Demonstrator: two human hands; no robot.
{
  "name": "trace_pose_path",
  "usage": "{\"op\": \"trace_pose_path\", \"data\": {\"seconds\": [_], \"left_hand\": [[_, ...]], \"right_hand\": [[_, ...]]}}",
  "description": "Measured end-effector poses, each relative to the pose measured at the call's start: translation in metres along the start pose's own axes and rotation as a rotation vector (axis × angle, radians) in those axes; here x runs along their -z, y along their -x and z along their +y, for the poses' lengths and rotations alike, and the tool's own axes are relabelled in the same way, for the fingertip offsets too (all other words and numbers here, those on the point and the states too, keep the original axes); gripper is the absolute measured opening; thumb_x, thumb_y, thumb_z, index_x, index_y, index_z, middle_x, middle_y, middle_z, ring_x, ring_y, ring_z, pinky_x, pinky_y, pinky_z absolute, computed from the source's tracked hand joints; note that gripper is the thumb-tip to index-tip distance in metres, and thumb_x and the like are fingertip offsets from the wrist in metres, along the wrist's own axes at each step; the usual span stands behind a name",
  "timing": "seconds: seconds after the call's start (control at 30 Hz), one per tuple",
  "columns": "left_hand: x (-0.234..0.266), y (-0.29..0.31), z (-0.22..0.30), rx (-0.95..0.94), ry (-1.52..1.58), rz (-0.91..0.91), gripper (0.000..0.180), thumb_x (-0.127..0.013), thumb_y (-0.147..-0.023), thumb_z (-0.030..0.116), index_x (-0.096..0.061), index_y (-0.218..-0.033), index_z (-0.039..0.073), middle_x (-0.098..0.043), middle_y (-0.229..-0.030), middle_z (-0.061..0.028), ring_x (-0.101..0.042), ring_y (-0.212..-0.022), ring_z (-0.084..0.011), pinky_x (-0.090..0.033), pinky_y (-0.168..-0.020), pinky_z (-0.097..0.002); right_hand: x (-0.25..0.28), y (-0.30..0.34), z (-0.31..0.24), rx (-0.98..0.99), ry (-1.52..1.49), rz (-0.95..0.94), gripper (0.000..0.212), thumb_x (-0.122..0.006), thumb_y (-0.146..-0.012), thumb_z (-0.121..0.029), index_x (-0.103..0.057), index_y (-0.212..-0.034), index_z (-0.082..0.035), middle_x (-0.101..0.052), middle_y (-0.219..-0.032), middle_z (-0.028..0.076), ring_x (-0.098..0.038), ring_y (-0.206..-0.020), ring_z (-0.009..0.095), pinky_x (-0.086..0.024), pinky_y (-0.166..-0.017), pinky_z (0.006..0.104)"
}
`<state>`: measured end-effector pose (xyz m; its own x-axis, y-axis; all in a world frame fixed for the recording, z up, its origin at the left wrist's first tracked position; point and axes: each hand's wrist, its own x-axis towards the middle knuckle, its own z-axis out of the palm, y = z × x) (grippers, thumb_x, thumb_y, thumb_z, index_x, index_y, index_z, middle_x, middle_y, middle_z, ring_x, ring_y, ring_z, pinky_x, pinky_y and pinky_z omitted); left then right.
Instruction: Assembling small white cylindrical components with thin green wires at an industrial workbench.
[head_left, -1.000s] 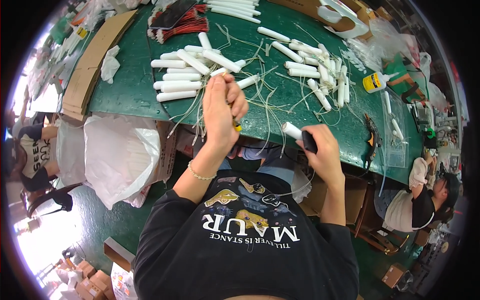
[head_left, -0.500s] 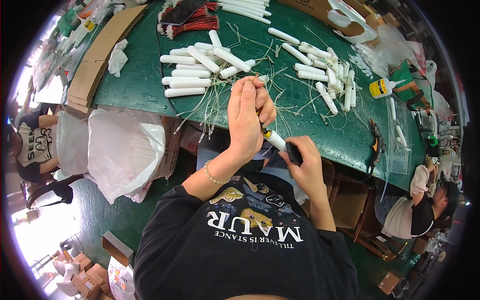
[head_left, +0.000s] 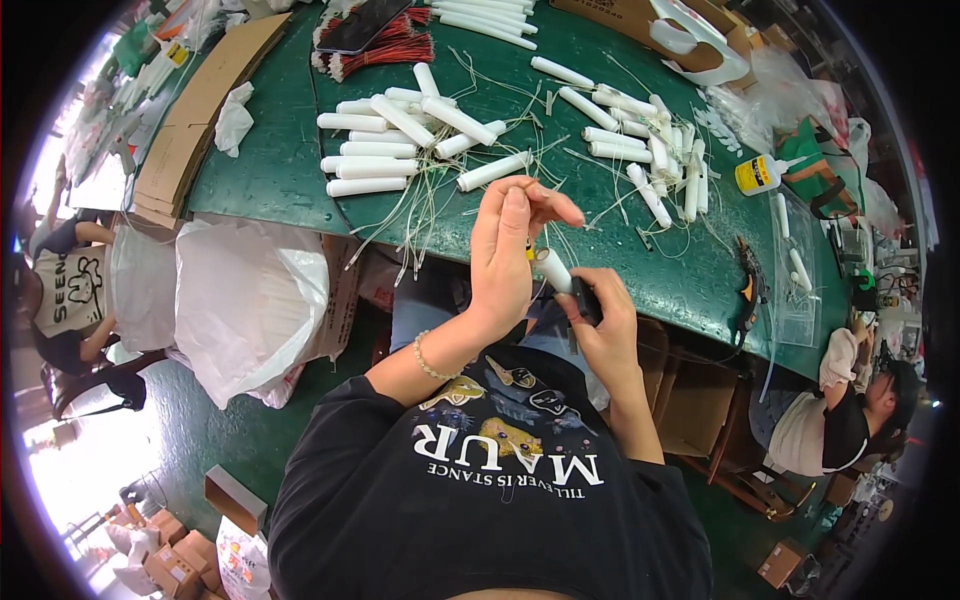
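Observation:
In front of my chest, my right hand [head_left: 610, 325] grips a short white tube [head_left: 553, 270] whose open end points up and left. A black block-shaped piece [head_left: 588, 302] is also in that hand, against the tube's lower end. My left hand [head_left: 503, 245] is raised beside the tube, its thumb up and one finger reaching right. Part of a yellow-and-black tool [head_left: 530, 250] shows at its palm, apart from the tube's mouth; the rest is hidden. Just beyond my left hand lies a white tube with thin wires [head_left: 495, 171].
White wired tubes form a left pile [head_left: 385, 135] and a right pile [head_left: 660, 150] on the green table [head_left: 280, 150]. A yellow glue bottle [head_left: 757, 175] and a black-and-orange tool [head_left: 750, 290] lie right. Red wire bundles [head_left: 395, 50] lie farther back. Other people sit at both sides.
The yellow-and-black tool has come away from the tube's end, which now shows open. My left hand has lowered slightly and its fingers have loosened.

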<state>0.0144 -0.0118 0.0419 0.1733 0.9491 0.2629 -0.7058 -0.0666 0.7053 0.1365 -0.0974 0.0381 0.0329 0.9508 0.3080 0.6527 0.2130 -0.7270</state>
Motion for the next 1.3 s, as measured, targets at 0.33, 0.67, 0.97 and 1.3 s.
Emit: {"op": "trace_pose_path", "data": {"seconds": [0.33,0.67,0.97,1.3], "left_hand": [[-0.002,0.006,-0.005,-0.120,-0.047,-0.030,0.022,-0.030,-0.103,0.022,-0.043,-0.097,0.005,-0.055,-0.118,-0.0228,-0.053,-0.111,-0.0272,-0.036,-0.100,-0.0390],[0.001,0.011,0.006,0.281,0.192,-0.122,0.019,-0.042,-0.092,0.018,-0.052,-0.091,0.002,-0.050,-0.126,-0.0251,-0.049,-0.118,-0.0330,-0.033,-0.104,-0.0412],[-0.001,0.016,0.019,0.536,0.201,-0.078,0.027,-0.039,-0.089,0.025,-0.053,-0.096,0.002,-0.056,-0.116,-0.0219,-0.052,-0.110,-0.0285,-0.040,-0.098,-0.0405],[0.003,0.015,0.010,0.491,0.343,0.011,0.022,-0.032,-0.090,0.025,-0.039,-0.079,0.008,-0.041,-0.075,-0.0051,-0.048,-0.078,-0.0201,-0.037,-0.099,-0.0418]], "right_hand": [[-0.006,0.000,-0.007,0.023,0.010,0.023,0.024,-0.070,-0.078,-0.007,-0.059,-0.099,-0.002,-0.057,-0.086,0.013,-0.054,-0.077,0.030,-0.043,-0.069,0.0350],[-0.007,-0.007,-0.007,-0.019,-0.042,0.160,0.031,-0.073,-0.069,-0.001,-0.059,-0.097,-0.001,-0.060,-0.089,0.013,-0.056,-0.082,0.033,-0.044,-0.071,0.0385],[-0.009,-0.008,-0.012,0.051,0.001,0.205,0.033,-0.074,-0.068,-0.001,-0.058,-0.097,-0.001,-0.061,-0.088,0.013,-0.056,-0.080,0.033,-0.044,-0.069,0.0392],[0.020,0.009,-0.006,-0.045,0.014,0.193,0.029,-0.067,-0.080,-0.002,-0.064,-0.109,-0.001,-0.060,-0.101,0.009,-0.058,-0.091,0.020,-0.048,-0.079,0.0282]]}}
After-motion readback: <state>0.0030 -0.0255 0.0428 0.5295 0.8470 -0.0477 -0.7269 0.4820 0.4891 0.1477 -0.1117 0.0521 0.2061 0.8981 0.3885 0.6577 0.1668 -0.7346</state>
